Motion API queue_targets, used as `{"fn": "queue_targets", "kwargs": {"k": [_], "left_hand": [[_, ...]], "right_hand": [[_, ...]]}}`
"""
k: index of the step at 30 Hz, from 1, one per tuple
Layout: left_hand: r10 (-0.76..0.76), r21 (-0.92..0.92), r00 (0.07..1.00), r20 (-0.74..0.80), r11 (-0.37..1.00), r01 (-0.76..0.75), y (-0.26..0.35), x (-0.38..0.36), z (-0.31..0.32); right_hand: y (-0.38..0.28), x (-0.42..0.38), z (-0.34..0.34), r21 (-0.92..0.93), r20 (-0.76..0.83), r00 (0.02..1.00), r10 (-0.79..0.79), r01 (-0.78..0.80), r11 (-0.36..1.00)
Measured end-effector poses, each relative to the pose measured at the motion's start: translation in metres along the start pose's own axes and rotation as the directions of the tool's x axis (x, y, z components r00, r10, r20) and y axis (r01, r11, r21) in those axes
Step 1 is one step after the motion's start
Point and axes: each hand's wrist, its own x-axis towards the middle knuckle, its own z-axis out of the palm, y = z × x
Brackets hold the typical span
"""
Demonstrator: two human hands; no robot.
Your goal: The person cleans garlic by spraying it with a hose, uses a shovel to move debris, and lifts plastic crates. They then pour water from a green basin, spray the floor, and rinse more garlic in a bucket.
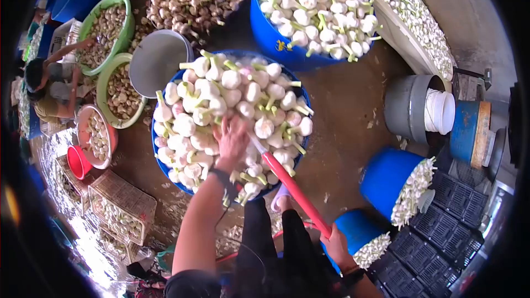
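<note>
The garlic [232, 80] is white, tinged purple in places, with pale green stems, and its tub [157, 152] is blue. The tube [292, 185] is bright red with a whitish tip. The trousers [258, 232] are black, the floor [337, 110] brown, and the crates [433, 221] black with a slotted pattern.

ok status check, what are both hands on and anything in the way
Left hand spread on garlic bulbs heaped in blue tub. Right hand gripping red pole, pale end close beside left hand. Nothing visibly blocking either hand.
</note>
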Motion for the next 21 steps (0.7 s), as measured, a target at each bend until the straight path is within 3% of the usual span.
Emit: {"fn": "queue_targets", "kwargs": {"k": [4,6,7,11,12,13,15,16,18,21], "left_hand": [[-0.019,-0.047,0.998,0.064,0.999,0.022,0.002,-0.001,-0.009],[0.1,0.017,0.994,-0.043,0.995,-0.099,-0.003,-0.015,-0.004],[0.124,0.005,0.99,0.069,0.992,-0.125,0.006,-0.026,-0.019],[-0.028,-0.084,0.997,-0.068,0.996,0.022,0.041,-0.003,-0.036],[0.019,-0.186,0.974,-0.224,0.981,-0.062,0.049,0.008,-0.035],[0.021,-0.189,0.976,-0.217,0.98,-0.063,0.057,0.019,-0.028],[-0.06,-0.214,0.991,0.122,0.973,0.085,0.07,0.037,-0.011],[-0.062,-0.214,0.991,0.121,0.973,0.087,0.07,0.041,-0.003],[-0.113,-0.379,0.978,0.175,0.909,0.173,0.076,0.047,0.007],[-0.065,-0.347,0.987,0.144,0.931,0.112,0.072,0.048,0.008]], "right_hand": [[-0.003,0.012,-0.005,0.009,0.005,1.0,0.01,-0.01,1.0],[-0.007,0.011,-0.014,0.033,-0.003,1.0,-0.013,0.013,0.999],[-0.006,0.017,-0.013,0.042,-0.021,1.0,-0.02,0.021,0.999],[0.016,0.008,-0.006,0.057,-0.02,1.0,0.013,-0.012,0.998],[0.018,0.005,-0.004,0.06,-0.021,0.999,0.026,-0.025,0.998],[0.02,0.003,-0.003,0.059,-0.018,0.999,0.034,-0.033,0.998],[0.024,0.002,-0.002,0.082,-0.068,0.998,-0.006,0.012,0.997],[0.025,0.002,-0.002,0.082,-0.067,0.998,-0.008,0.013,0.997],[0.031,0.002,-0.003,0.063,-0.078,0.997,0.023,-0.019,0.998],[0.039,-0.001,-0.003,0.09,-0.082,0.994,0.068,-0.061,0.994]]}}
